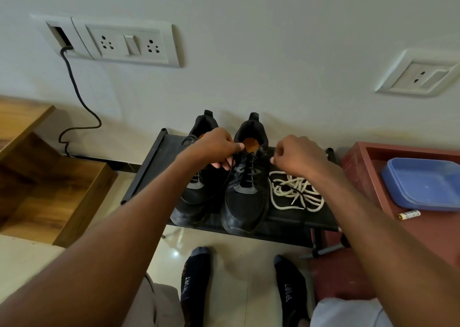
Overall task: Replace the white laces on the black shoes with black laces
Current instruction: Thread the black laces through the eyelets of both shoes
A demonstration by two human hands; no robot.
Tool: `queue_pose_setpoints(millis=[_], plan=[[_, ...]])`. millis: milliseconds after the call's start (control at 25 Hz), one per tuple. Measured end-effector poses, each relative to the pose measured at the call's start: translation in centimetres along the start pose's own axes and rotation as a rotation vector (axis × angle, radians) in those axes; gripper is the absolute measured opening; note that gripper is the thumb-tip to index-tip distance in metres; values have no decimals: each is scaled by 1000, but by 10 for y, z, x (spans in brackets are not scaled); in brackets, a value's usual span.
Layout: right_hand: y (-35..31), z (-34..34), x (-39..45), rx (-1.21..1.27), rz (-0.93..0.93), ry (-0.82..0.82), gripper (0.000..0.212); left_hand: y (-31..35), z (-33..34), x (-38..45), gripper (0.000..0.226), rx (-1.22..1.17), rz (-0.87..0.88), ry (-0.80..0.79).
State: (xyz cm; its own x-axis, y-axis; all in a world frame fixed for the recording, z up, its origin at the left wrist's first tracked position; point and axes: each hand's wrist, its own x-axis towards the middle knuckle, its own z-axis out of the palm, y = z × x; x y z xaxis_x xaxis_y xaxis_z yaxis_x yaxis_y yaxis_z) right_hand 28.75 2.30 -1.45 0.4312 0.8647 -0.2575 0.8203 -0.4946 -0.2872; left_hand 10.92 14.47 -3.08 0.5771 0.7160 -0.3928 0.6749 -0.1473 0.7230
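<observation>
Two black shoes are sitting side by side on a low black rack [149,167] against the wall, toes pointing toward the person. The right-hand shoe [245,197] is carrying a black lace [249,170] threaded across its eyelets, and both hands are working at its collar, where the orange insole is showing. The left hand [216,147] is hovering over the near-left side of that shoe's opening, its fingers pinching one end of the black lace, which is trailing down along the shoe's left flank. The right hand [296,156] is sitting just right of the same opening, fingers curled in tight; the other lace end seems to be running toward it, but I cannot tell for sure that it is gripping it. The left-hand shoe [196,192] is lying just beside the first, partly hidden under the left forearm. The removed white laces [296,192] are lying in a loose heap on the rack, just right of the laced shoe. Farther right of the rack, a blue lid [423,185] and a small battery [409,214] are resting on a red tray [361,162].
</observation>
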Motion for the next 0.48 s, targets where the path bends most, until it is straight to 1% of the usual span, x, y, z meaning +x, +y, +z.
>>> queue_pose_setpoints(millis=[80, 200, 240, 320, 360, 400, 480], plan=[[-9, 6, 1, 162, -55, 37, 9, 3, 3, -2, 33, -10, -6, -3], [-21, 18, 6, 340, 33, 79, 2, 6, 6, -5, 27, -16, -21, 17], [-22, 20, 7, 378, 77, 53, 2, 6, 7, -5, 28, 0, -29, 24], [-21, 17, 5, 444, 162, -75, 9, 8, 7, -6, 32, 47, -51, 27], [-22, 14, 3, 481, 172, -142, 13, 9, 7, -7, 34, 53, -53, 27], [-22, 10, 1, 520, 146, -181, 18, 11, 7, -10, 34, 36, -41, 29], [-27, 2, -2, 627, 59, -190, 30, 21, 4, -17, 33, -48, 13, 47]])
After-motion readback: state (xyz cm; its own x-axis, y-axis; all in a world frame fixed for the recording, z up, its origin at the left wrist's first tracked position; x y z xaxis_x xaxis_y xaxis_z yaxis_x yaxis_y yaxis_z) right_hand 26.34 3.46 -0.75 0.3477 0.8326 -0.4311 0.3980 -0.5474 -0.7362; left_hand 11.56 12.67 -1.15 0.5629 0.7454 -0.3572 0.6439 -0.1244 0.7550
